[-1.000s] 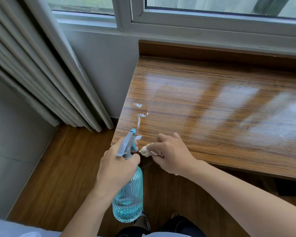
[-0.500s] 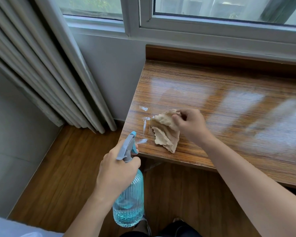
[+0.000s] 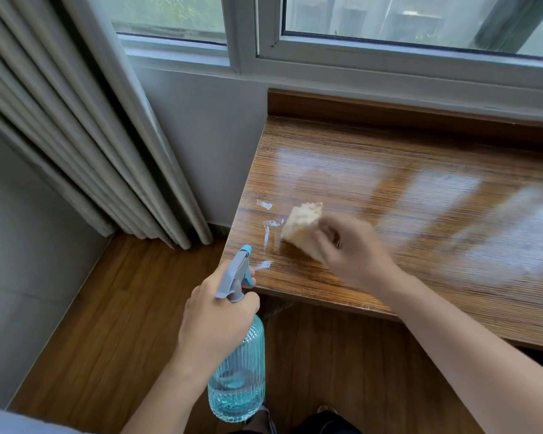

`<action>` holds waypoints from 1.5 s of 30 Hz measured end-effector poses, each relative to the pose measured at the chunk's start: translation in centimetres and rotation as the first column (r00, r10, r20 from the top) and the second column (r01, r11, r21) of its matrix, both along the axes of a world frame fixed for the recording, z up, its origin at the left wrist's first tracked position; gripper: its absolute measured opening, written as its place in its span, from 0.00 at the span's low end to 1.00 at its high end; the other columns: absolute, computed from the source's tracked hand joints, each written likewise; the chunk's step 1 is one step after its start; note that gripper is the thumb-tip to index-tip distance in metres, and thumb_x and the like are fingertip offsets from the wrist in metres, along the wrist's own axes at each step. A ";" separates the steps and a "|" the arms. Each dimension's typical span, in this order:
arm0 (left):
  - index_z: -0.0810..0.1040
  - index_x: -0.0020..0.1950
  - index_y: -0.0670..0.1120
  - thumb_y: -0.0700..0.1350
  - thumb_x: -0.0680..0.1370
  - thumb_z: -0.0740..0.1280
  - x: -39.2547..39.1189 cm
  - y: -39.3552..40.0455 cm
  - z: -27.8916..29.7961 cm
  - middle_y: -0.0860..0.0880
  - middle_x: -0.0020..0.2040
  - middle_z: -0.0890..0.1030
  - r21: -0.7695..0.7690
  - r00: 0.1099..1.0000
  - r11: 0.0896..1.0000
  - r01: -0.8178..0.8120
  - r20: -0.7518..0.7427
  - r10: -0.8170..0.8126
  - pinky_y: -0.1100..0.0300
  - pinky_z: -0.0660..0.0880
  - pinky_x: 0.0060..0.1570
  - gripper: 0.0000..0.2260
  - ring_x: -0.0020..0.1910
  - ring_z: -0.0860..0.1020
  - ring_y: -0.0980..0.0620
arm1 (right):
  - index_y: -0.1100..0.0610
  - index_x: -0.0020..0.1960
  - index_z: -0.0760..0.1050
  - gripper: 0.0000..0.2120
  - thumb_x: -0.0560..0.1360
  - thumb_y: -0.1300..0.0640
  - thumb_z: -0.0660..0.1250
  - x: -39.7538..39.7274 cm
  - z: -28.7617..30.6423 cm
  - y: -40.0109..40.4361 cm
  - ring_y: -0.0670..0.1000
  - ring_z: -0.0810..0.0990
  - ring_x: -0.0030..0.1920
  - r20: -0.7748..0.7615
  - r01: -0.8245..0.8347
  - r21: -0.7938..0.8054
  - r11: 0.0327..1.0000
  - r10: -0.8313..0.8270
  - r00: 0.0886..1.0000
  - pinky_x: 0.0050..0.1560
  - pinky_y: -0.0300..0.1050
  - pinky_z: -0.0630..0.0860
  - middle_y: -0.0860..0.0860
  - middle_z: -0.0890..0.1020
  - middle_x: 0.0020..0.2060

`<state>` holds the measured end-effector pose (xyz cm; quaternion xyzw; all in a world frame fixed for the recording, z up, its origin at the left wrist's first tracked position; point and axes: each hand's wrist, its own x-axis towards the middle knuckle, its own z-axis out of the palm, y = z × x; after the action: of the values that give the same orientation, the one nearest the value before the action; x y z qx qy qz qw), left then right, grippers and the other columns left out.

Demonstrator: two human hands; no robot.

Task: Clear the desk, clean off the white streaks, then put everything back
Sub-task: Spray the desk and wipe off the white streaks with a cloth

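The glossy wooden desk (image 3: 405, 189) stands under the window. Several white streaks (image 3: 266, 233) mark its left front corner. My right hand (image 3: 355, 252), blurred by motion, grips a bunched beige cloth (image 3: 301, 227) against the desktop just right of the streaks. My left hand (image 3: 217, 321) holds a clear blue spray bottle (image 3: 237, 380) by the neck, off the desk's left front corner above the floor. Its grey-blue nozzle (image 3: 237, 270) points toward the streaks.
Grey curtains (image 3: 76, 136) hang at the left beside the desk. A white window frame (image 3: 326, 61) and the wall run behind it. Wood floor (image 3: 101, 324) lies below. My feet show at the bottom edge.
My right hand carried the cloth from the desk's front edge up onto the top and now drags it near the streaks. The bottle hand has barely moved.
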<state>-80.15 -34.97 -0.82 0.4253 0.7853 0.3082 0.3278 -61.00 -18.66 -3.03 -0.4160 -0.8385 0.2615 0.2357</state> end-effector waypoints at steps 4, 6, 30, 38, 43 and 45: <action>0.74 0.53 0.58 0.39 0.77 0.68 -0.2 0.0 -0.3 0.53 0.33 0.73 0.004 1.000 1.000 -0.005 -0.004 0.005 0.62 0.68 0.28 0.14 0.28 0.71 0.52 | 0.53 0.43 0.83 0.17 0.81 0.44 0.64 1.0 -3.6 -0.6 0.49 0.70 0.47 0.219 -0.060 0.078 0.995 0.041 0.975 0.48 0.46 0.70 0.47 0.73 0.42; 0.75 0.54 0.57 0.38 0.76 0.68 -0.3 0.0 -0.5 0.52 0.32 0.71 -0.004 1.000 1.000 -0.006 -0.004 0.006 0.62 0.67 0.27 0.14 0.27 0.70 0.53 | 0.52 0.49 0.82 0.14 0.80 0.44 0.64 1.0 -4.4 0.0 0.53 0.70 0.55 0.288 -0.084 0.221 0.972 0.017 0.957 0.55 0.51 0.71 0.50 0.75 0.52; 0.75 0.51 0.55 0.37 0.76 0.67 0.2 0.4 -2.0 0.57 0.26 0.69 -0.043 0.997 0.997 0.069 0.027 -0.068 0.65 0.64 0.27 0.12 0.24 0.67 0.55 | 0.52 0.78 0.59 0.26 0.81 0.51 0.56 -1.5 -6.6 2.6 0.57 0.54 0.78 0.491 0.072 0.136 0.988 -0.130 0.861 0.74 0.57 0.55 0.53 0.60 0.79; 0.75 0.53 0.54 0.43 0.77 0.68 -0.3 2.7 -1.6 0.54 0.35 0.74 -0.080 0.997 0.995 -0.067 -0.037 0.064 0.60 0.67 0.30 0.08 0.31 0.72 0.51 | 0.51 0.66 0.76 0.18 0.82 0.43 0.59 1.8 -6.7 0.1 0.58 0.74 0.61 0.394 -0.116 0.304 0.946 -0.014 0.919 0.66 0.53 0.66 0.50 0.76 0.61; 0.76 0.61 0.53 0.46 0.78 0.68 -0.4 4.5 -1.6 0.52 0.41 0.79 -0.102 0.992 0.989 -0.105 -0.079 0.097 0.58 0.70 0.32 0.13 0.36 0.78 0.50 | 0.55 0.59 0.79 0.13 0.81 0.48 0.63 0.8 -7.3 0.5 0.59 0.76 0.57 0.296 -0.077 0.368 0.927 -0.039 0.954 0.58 0.54 0.73 0.52 0.79 0.57; 0.76 0.64 0.52 0.45 0.78 0.68 -0.6 4.8 -1.4 0.52 0.41 0.79 -0.099 0.992 0.989 -0.107 -0.078 0.100 0.59 0.68 0.32 0.14 0.36 0.77 0.51 | 0.56 0.59 0.79 0.11 0.81 0.51 0.65 0.8 -7.6 0.3 0.59 0.76 0.57 0.273 -0.062 0.395 0.917 -0.053 0.961 0.58 0.55 0.73 0.52 0.79 0.58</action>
<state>-80.72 -30.13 -2.23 0.3774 0.8327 0.2680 0.3039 -60.22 -18.33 -10.66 -0.3897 -0.8997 0.0243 0.1951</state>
